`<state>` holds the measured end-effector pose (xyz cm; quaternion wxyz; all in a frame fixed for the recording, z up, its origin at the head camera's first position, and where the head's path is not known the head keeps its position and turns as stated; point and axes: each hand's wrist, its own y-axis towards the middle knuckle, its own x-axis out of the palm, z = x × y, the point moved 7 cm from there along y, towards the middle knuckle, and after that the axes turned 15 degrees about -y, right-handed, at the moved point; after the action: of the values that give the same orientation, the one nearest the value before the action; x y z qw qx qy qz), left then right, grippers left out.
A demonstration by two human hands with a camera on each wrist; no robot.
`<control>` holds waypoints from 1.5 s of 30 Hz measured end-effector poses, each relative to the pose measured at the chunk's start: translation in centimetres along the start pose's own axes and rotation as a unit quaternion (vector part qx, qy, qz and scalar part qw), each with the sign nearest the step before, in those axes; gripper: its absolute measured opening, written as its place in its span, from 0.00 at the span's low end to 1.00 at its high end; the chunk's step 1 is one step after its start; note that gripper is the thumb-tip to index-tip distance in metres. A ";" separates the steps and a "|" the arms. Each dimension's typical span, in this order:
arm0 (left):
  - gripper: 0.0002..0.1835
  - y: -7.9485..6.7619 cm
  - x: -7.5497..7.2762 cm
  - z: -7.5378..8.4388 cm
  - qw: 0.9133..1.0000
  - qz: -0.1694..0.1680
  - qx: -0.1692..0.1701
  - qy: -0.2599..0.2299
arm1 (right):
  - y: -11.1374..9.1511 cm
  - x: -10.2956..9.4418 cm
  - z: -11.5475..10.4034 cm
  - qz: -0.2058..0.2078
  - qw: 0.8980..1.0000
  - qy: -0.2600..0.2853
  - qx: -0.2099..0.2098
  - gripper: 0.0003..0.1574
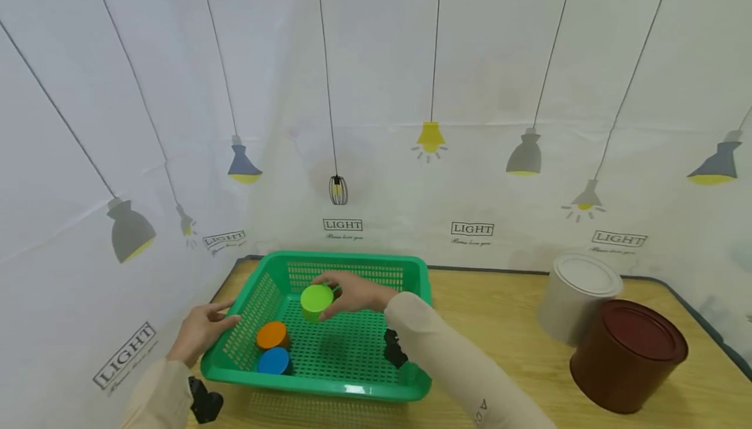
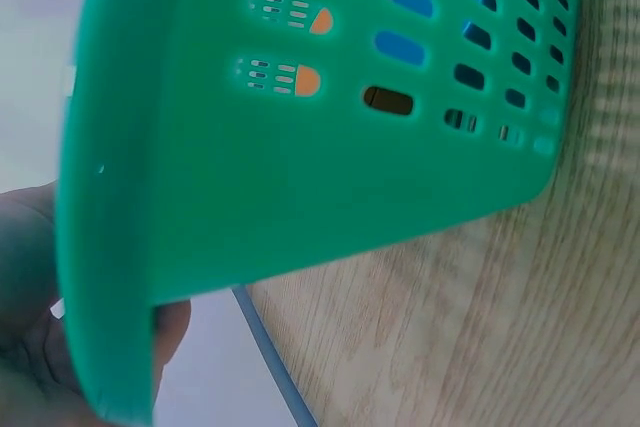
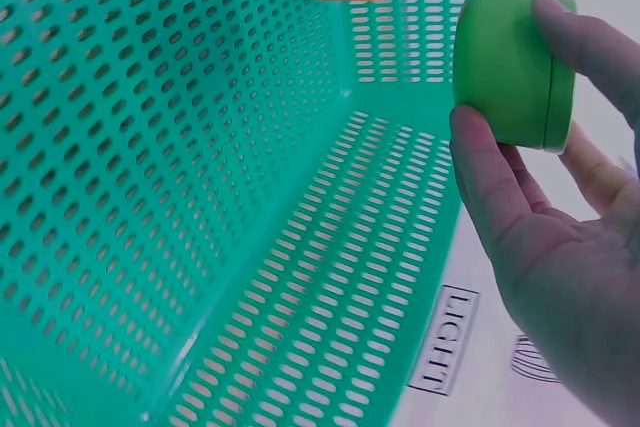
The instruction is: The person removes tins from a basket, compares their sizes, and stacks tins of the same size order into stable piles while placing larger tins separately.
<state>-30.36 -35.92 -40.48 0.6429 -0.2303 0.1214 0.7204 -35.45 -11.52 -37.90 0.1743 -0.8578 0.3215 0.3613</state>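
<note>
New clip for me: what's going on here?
A person's right-hand grip holds a lime-green round container above the floor of a green basket. The left-hand grip holds the basket's left rim. An orange container and a blue one sit inside, near that side. To the right, a white can and a brown can stand on the table.

Several boxed labels [image 1: 343, 225] are reading "LIGHT" across the white wall covering [image 1: 382, 89], small script [image 1: 345, 237] is running beneath, apparently including "love you", and the right sleeve [image 1: 455, 357] is showing an "A" beside unclear lettering.
</note>
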 end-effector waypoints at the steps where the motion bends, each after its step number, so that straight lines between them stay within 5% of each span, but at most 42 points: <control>1: 0.32 0.0 -0.1 0.0 1.000 0.001 -0.002 0.000 | -0.3 -0.2 -0.1 -0.002 1.000 -0.001 -0.001 0.38; 13: 0.30 -0.4 -0.1 0.2 1.000 0.006 0.008 0.003 | -5.4 -3.5 1.0 0.018 1.000 -0.012 -0.002 0.40; 33: 0.31 -0.1 0.1 0.0 1.000 0.000 -0.001 0.002 | -16.0 -7.5 7.0 0.096 0.995 0.009 -0.024 0.39; 45: 0.32 0.1 0.2 -0.2 1.000 -0.003 -0.008 -0.003 | -20.2 -8.2 10.7 0.142 0.989 -0.018 0.033 0.41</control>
<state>-30.42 -35.87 -40.71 0.6434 -0.2337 0.1130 0.7202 -31.59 12.49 -37.82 0.1552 -0.7908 0.4484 0.3866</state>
